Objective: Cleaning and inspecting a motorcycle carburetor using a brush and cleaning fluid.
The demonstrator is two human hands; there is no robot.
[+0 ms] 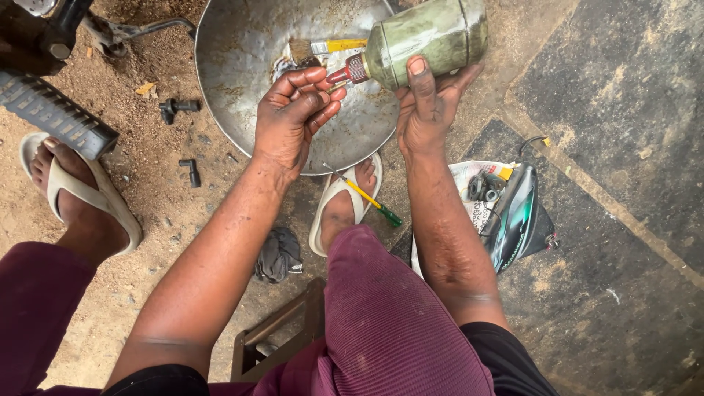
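Note:
My right hand [427, 103] grips a grimy green plastic bottle [429, 37] with a red nozzle, tipped on its side over a large dented metal bowl [242, 44]. The nozzle points at my left hand [295, 110], whose fingers are curled around a small thin part at the fingertips. A paintbrush [323, 48] with a yellow handle lies inside the bowl behind the nozzle. Both hands hover above the bowl's near rim.
A yellow-and-green screwdriver [367, 196] lies by my right sandalled foot [341, 209]. Black bolts [178, 107] and a dark rag [278, 254] sit on the sandy ground. A green panel with small parts [506, 209] rests on newspaper at right. A motorcycle footrest [55, 110] is at upper left.

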